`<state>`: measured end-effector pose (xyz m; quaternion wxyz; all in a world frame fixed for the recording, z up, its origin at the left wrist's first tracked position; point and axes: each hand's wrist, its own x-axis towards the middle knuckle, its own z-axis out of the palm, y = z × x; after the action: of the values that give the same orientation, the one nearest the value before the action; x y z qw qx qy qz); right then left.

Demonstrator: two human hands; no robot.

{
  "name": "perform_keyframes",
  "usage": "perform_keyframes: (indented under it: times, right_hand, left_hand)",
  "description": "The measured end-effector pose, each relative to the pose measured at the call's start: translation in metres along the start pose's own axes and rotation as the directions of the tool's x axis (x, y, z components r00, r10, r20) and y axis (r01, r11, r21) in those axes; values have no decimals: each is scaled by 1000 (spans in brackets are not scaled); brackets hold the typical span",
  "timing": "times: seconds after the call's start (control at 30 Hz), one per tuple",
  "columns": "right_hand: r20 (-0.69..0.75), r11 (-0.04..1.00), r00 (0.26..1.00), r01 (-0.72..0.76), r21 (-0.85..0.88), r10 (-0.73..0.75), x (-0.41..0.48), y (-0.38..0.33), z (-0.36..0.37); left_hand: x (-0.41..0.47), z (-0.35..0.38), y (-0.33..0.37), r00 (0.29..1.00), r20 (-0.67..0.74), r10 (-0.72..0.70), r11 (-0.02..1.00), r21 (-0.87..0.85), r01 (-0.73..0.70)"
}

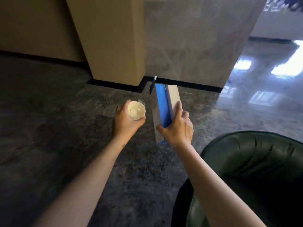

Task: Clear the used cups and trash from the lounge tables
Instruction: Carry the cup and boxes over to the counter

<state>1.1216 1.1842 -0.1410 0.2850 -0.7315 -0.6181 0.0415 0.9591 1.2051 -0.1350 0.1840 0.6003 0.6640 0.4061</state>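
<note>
The left hand holds one pale paper cup, fingers and thumb curled round its wall and its mouth turned up toward the camera. Something white and crumpled lies inside the cup; the blur hides what it is. A faint clear edge shows just behind the cup's rim, too blurred to tell apart.

The right hand grips one tall blue and white carton by its lower half, with the thumb on the near blue face and the fingers wrapped over the white side. The carton tilts slightly away, and a dark blue flap stands open at its top end. Its inside cannot be seen.

Cup and carton are near each other but apart, both held in the air over the floor.

The floor is dark speckled stone, turning glossy on the right, where it mirrors bright windows. Ahead stands a broad pillar, grey marble on one face and beige on the other, with a black skirting strip along its foot. One dark green leather armchair fills the lower right corner, just beside the right forearm.
</note>
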Motion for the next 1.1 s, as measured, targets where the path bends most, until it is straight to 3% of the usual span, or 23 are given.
perform_keyframes:
  times: [0.13, 0.33, 0.6, 0.83, 1.0, 1.1]
  right_hand:
    - [85, 984, 983, 154, 85, -161, -2, -121, 52]
    - [170, 896, 889, 386, 221, -425, -18, -278, 116]
    - [284, 712, 658, 590, 382, -698, -44, -436, 200]
    - [243, 389, 304, 725, 568, -921, -70, -569, 256]
    - [228, 199, 57, 717, 669, -972, -138, -654, 276]
    - [217, 121, -60, 669, 733, -974, -189, -697, 283]
  left_hand:
    - [23, -110, -69, 984, -155, -88, 995, 22, 93]
    - [23, -246, -155, 891, -366, -271, 961, -43, 274]
    - [20, -361, -242, 649, -665, -368, 886, -39, 463]
    - [14, -439, -294, 335, -857, -392, 812, -150, 564]
    - [-32, -497, -325, 37, -909, -415, 699, -293, 652]
    - [-63, -534, -344, -72, -923, -378, 664, -325, 674]
